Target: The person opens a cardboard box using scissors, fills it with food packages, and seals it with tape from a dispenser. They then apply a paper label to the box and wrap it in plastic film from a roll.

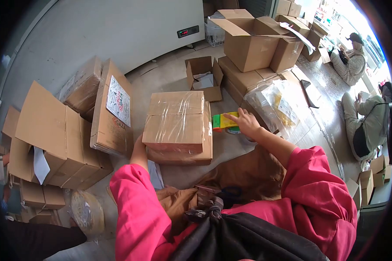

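Note:
A taped cardboard box (174, 126) rests on top of another flat box (208, 152) in front of me on the floor. My left hand (139, 142) is at the left side of the upper box, its fingers hidden behind the box's edge. In my right hand (247, 123) is a yellow and green tape dispenser (224, 121), held just right of the boxes. Clear tape with glossy creases covers the upper box. Scissors (231, 191) lie on the brown cloth (252, 174) near my lap.
A small open box (212, 92) with papers stands behind. Large open cartons (241, 52) are at the back right, others (52, 130) at the left. A plastic-wrapped bundle (276, 104) lies right. Two people (350, 61) sit at the far right; another person's dark-clothed leg (52, 237) is lower left.

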`<state>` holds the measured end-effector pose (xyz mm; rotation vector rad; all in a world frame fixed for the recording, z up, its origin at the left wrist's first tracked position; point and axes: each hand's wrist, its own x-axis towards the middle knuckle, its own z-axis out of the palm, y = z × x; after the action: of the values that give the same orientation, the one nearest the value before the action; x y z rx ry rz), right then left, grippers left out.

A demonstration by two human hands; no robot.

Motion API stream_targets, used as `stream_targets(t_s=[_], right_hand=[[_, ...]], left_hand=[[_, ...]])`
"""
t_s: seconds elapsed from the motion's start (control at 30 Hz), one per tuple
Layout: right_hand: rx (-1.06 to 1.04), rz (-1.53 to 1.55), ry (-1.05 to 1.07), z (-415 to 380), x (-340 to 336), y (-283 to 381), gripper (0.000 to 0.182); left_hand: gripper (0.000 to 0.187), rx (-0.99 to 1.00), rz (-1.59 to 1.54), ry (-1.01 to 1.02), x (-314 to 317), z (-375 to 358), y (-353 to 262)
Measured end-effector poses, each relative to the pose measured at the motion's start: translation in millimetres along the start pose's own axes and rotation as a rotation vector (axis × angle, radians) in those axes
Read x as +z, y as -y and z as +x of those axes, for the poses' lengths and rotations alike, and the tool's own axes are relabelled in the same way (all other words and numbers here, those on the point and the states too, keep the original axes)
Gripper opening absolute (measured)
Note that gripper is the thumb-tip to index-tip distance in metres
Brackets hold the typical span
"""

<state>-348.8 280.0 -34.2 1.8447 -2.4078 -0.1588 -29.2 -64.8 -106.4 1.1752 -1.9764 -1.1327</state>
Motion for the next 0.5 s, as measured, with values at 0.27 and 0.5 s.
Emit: stream_targets(t_s=[0.27, 0.5], right_hand=[[-0.030, 0.394, -0.015, 4, 31, -14, 0.068], [-0.035, 0.472, -0.085, -3, 38, -12, 0.065]], left_hand=[[0.017, 0.028, 0.061, -0.053, -26, -5, 9], [0.021, 0.418, -0.269, 0.610, 44, -139, -331]])
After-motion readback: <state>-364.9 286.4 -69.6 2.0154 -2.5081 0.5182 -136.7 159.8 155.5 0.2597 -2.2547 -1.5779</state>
